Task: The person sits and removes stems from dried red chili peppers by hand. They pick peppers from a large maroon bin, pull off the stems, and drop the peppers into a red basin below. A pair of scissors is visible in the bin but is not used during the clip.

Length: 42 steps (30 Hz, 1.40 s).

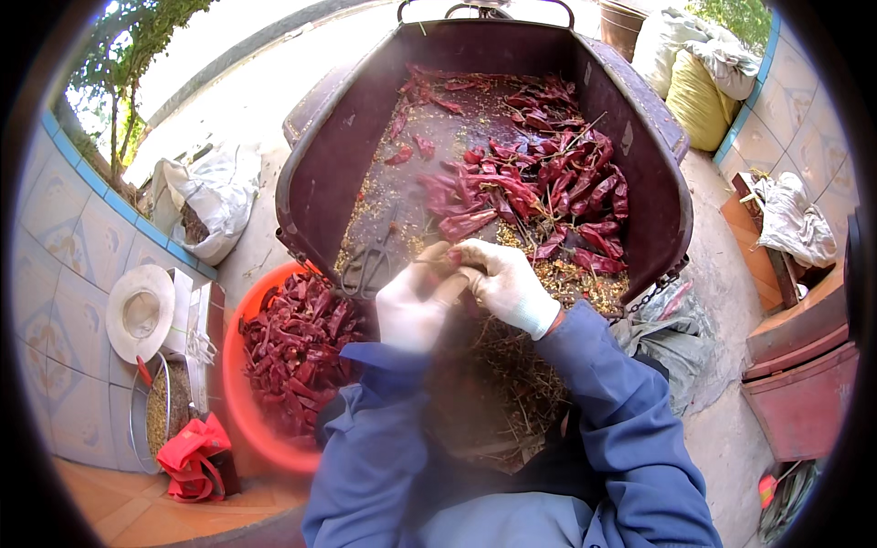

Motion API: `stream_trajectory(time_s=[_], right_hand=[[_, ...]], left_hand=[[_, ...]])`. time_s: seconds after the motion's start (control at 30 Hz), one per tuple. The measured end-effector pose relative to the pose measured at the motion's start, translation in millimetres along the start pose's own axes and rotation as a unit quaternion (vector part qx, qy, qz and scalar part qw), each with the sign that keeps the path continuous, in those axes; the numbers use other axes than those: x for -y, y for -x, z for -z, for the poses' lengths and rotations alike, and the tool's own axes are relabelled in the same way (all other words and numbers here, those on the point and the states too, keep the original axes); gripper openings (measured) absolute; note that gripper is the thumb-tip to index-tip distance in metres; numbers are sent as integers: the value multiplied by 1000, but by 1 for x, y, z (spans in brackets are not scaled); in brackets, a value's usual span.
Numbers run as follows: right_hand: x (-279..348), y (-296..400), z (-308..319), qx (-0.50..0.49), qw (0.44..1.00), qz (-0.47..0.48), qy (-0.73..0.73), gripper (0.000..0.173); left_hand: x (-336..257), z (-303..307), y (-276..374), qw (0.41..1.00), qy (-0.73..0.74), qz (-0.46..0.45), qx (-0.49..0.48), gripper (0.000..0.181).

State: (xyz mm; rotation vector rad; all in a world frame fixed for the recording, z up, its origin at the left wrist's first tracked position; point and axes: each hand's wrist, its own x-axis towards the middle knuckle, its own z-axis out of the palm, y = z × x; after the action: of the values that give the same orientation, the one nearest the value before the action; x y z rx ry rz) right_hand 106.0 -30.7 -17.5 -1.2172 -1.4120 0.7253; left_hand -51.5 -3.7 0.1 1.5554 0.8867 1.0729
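My left hand [414,301] and my right hand [503,284] meet at the near edge of a dark red cargo bed [315,164], both in white work gloves with soiled fingertips. Between my right fingertips shows a small reddish piece, apparently of dried chili pepper [454,256]. Blur hides what my left fingers grip. Just beyond my hands, whole dried red chili peppers [521,185] are heaped on the bed, among scattered yellow seeds [366,198]. Black-handled scissors [370,267] lie left of my left hand. An orange-red plastic basin [236,383] at my left holds many chili pieces [301,349].
Stems and debris [524,370] lie below my hands. A chain [651,291] hangs at the bed's right corner, above a grey plastic sack [675,335]. At left are a white sack [226,205], a hat [140,315] and a red bag [195,455]. Full sacks [699,96] stand far right.
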Motion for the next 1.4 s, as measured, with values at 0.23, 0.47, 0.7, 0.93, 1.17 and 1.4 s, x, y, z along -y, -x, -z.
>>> stream_trajectory(time_s=[0.23, 0.47, 0.7, 0.93, 1.17, 1.4], right_hand=[[18, 15, 10, 5, 987, -4, 162, 25], [28, 25, 14, 15, 963, -1, 268, 28], [6, 28, 6, -53, 927, 102, 357, 13], [6, 31, 13, -10, 917, 138, 374, 11], [12, 35, 19, 55, 917, 157, 362, 8], [11, 39, 19, 53, 961, -180, -202, 26]], left_hand=[[13, -3, 0, 957, -237, -161, -54, 30], [26, 4, -2, 871, -415, -259, -34, 37], [23, -1, 5, 911, -362, -197, -10, 52], [13, 13, 4, 925, -340, -146, 82, 56], [17, 3, 7, 927, -318, -167, 111, 36], [11, 7, 6, 955, -197, -190, 117, 19]])
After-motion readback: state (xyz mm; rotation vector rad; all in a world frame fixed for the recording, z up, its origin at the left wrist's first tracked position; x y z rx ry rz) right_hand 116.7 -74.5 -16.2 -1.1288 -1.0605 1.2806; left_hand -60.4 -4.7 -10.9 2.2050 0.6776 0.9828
